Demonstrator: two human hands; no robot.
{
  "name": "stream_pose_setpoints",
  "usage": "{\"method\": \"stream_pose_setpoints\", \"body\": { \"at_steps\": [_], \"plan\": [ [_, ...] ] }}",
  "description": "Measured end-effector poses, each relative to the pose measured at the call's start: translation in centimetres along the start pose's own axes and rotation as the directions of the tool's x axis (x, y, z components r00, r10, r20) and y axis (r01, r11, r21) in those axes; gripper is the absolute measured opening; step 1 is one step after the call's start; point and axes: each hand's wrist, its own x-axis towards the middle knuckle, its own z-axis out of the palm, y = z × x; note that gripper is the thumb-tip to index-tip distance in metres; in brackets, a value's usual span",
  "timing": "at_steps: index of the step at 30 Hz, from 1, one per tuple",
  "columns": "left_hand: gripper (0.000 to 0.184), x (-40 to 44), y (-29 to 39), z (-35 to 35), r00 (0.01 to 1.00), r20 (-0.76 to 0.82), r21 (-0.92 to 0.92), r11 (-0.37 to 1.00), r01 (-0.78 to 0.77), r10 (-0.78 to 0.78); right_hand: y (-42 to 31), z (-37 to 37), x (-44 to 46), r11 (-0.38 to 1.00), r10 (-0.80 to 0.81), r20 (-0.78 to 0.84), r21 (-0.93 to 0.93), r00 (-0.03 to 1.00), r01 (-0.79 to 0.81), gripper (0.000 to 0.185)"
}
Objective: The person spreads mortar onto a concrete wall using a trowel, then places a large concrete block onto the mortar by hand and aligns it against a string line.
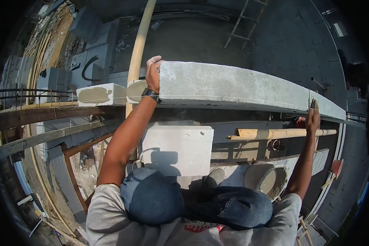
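Observation:
A long pale grey concrete block (pixel 233 82) lies along the top of the wall in front of me. My left hand (pixel 153 74), with a dark watch on its wrist, is curled round the block's left end. My right hand (pixel 313 117) rests with fingers straight and pointing up against the near face, close to the joint with another block (pixel 331 107) on the right. A thin string line runs along the near side of the blocks. Left of my left hand sits a smaller block (pixel 95 94) with grey mortar on its face.
An upright bamboo pole (pixel 142 37) stands beyond my left hand. Below the wall are a pale flat slab (pixel 178 141), a split bamboo length (pixel 281 133) and a bucket (pixel 255 175) with grey contents. A ladder (pixel 246 24) leans at the back. Timber rails (pixel 49 117) cross the left.

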Motion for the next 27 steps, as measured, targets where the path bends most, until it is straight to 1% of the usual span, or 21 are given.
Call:
{"method": "stream_pose_setpoints", "body": {
  "at_steps": [1,3,4,7,9,10,11,12,13,14,16,17,18,19,20,21,22,23,25,26,27],
  "plan": [
    [0.023,0.1,-0.9,0.0,0.995,0.032,-0.075,0.992,0.097,-0.094,-0.2,0.3,0.2,1.0,-0.01,-0.017,0.023,1.0,0.01,0.051],
    [0.025,0.9,-2.9,0.3,0.986,0.073,-0.129,0.979,0.155,-0.147,-0.8,0.6,0.9,1.0,0.013,-0.037,0.003,0.999,-0.013,0.052],
    [0.03,1.1,-3.3,0.4,0.99,0.081,-0.108,0.986,0.126,-0.117,-1.3,0.6,0.8,0.998,0.051,-0.031,-0.038,0.998,-0.052,0.052],
    [0.04,2.2,-2.3,-1.1,0.981,0.096,-0.186,0.965,0.187,-0.171,-2.3,0.7,1.3,0.987,0.12,-0.035,-0.106,0.992,-0.123,0.053],
    [0.042,3.3,-0.1,-2.5,0.92,0.128,-0.412,0.824,0.389,-0.37,-3.0,0.7,1.2,0.984,0.145,-0.05,-0.095,0.988,-0.149,0.054],
    [0.045,3.8,0.0,-3.0,0.874,0.154,-0.559,0.69,0.461,-0.46,-3.2,0.7,1.0,0.984,0.146,-0.065,-0.09,0.987,-0.152,0.054],
    [0.048,4.1,0.0,-3.5,0.818,0.196,-0.683,0.523,0.51,-0.541,-3.5,0.7,0.9,0.984,0.147,-0.08,-0.085,0.986,-0.154,0.054],
    [0.046,4.0,-0.4,-3.8,0.797,0.198,-0.702,0.485,0.521,-0.57,-3.6,0.8,0.9,0.989,0.118,-0.103,-0.082,0.988,-0.127,0.054],
    [0.043,3.3,-1.5,-2.7,0.902,0.085,-0.549,0.735,0.397,-0.423,-3.7,0.9,0.9,0.986,0.13,-0.109,-0.091,0.986,-0.14,0.054],
    [0.041,2.0,-3.3,-1.3,0.972,0.013,-0.345,0.912,0.224,-0.234,-3.9,1.0,1.0,0.983,0.141,-0.115,-0.1,0.983,-0.153,0.054],
    [0.034,1.2,-2.4,-0.8,0.992,-0.006,-0.172,0.978,0.12,-0.122,-4.3,1.1,1.1,0.976,0.173,-0.11,-0.118,0.979,-0.186,0.054],
    [0.034,1.1,-2.4,-0.7,0.994,0.014,-0.216,0.97,0.111,-0.111,-4.4,0.8,1.2,0.972,0.184,-0.116,-0.128,0.976,-0.198,0.054],
    [0.034,1.3,-4.0,-0.5,0.995,0.04,-0.268,0.958,0.101,-0.094,-4.6,0.9,1.2,0.971,0.187,-0.12,-0.125,0.975,-0.202,0.054],
    [0.035,1.4,-3.9,-0.6,0.975,0.134,-0.44,0.871,0.219,-0.177,-4.8,1.0,1.3,0.971,0.19,-0.124,-0.122,0.974,-0.205,0.054],
    [0.037,1.5,-3.8,-0.7,0.939,0.228,-0.588,0.732,0.344,-0.258,-5.0,1.0,1.3,0.971,0.191,-0.132,-0.117,0.973,-0.207,0.055],
    [0.04,1.6,-3.7,-0.8,0.888,0.317,-0.687,0.565,0.457,-0.334,-5.2,1.0,1.3,0.971,0.195,-0.142,-0.11,0.971,-0.211,0.055],
    [0.039,1.8,-2.5,-1.0,0.853,0.396,-0.776,0.373,0.509,-0.34,-5.4,1.1,1.2,0.97,0.202,-0.149,-0.103,0.968,-0.219,0.055],
    [0.041,1.9,-3.9,-1.3,0.875,0.34,-0.66,0.574,0.484,-0.346,-5.6,1.0,1.3,0.969,0.213,-0.155,-0.094,0.965,-0.229,0.055],
    [0.051,2.5,-2.1,-2.3,0.809,0.399,-0.694,0.435,0.574,-0.432,-6.0,0.8,1.3,0.963,0.243,-0.157,-0.078,0.957,-0.257,0.055],
    [0.052,2.5,-0.6,-2.4,0.857,0.313,-0.64,0.576,0.509,-0.41,-6.2,0.9,1.3,0.955,0.272,-0.163,-0.071,0.948,-0.287,0.056],
    [0.055,3.1,-1.2,-2.6,0.778,0.395,-0.666,0.431,0.609,-0.49,-6.4,0.9,1.2,0.948,0.299,-0.166,-0.061,0.94,-0.313,0.058]
  ]
}}
